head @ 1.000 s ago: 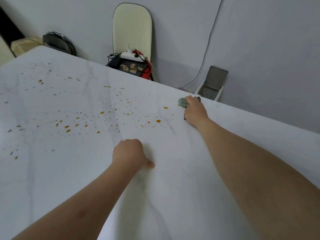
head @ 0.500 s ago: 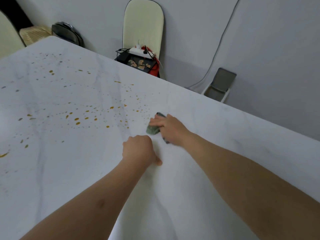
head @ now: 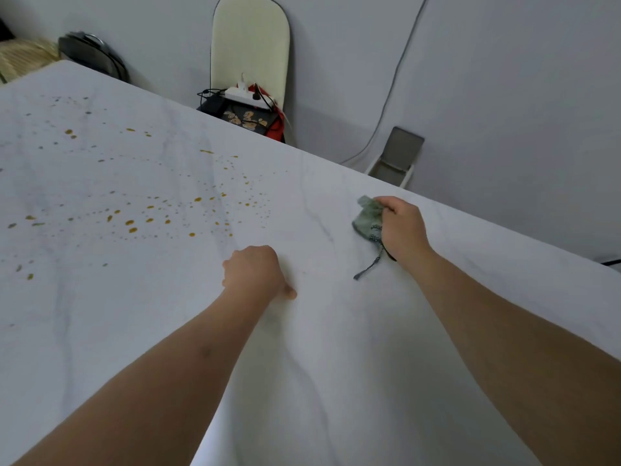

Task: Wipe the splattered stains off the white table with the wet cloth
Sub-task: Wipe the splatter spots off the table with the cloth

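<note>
The white marble-veined table (head: 329,381) fills most of the view. Yellow-orange and grey splattered stains (head: 134,223) speckle its left and middle part. My right hand (head: 401,227) presses a bunched grey-green wet cloth (head: 367,219) onto the table near the far edge, to the right of the stains; a loose thread trails from the cloth toward me. My left hand (head: 255,272) rests on the table as a closed fist with the thumb out, just below the stained area, holding nothing.
Beyond the far edge stands a cream chair (head: 250,45) carrying a power strip (head: 243,95) and a dark box. A small grey bin (head: 398,156) sits on the floor by the wall. A dark round object (head: 90,53) lies at the back left.
My right hand has swept the cloth from beside my left fist back out to the right, toward the far edge. The stains near the middle right are gone. My left hand has stayed put.
</note>
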Tool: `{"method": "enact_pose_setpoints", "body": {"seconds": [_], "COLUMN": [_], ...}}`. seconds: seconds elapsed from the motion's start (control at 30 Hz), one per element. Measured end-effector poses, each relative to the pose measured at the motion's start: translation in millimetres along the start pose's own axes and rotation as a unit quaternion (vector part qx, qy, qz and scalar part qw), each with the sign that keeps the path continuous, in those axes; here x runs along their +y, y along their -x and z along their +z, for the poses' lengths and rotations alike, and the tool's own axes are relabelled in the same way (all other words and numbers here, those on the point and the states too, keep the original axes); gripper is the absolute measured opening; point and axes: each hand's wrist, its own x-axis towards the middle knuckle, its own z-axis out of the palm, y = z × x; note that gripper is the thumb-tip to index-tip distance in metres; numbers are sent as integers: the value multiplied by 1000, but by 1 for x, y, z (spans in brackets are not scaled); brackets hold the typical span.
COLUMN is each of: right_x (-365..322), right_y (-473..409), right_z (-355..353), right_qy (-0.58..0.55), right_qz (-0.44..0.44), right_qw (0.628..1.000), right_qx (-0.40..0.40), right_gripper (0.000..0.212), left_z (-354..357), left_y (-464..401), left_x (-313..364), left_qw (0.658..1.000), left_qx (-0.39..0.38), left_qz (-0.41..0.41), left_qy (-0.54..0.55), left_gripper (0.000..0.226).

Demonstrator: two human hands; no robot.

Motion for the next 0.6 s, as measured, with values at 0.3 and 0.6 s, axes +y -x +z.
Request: {"method": "enact_pose_setpoints", "body": {"seconds": [0.3, 0.6], "right_x": [52, -37], "right_y": [56, 134], "right_z": [57, 123], "right_qy": [129, -150], "right_qz": [-28, 78], "right_qw": [987, 960], "right_qx": [-90, -221], "right_gripper": [42, 47], "left_z": [0, -44], "left_y": [5, 9], "left_x": [-1, -42], "left_qw": [1000, 992], "left_qx": [3, -30], "left_qz": [-6, 55], "left_qy": [15, 109], "left_gripper": [68, 18]}}
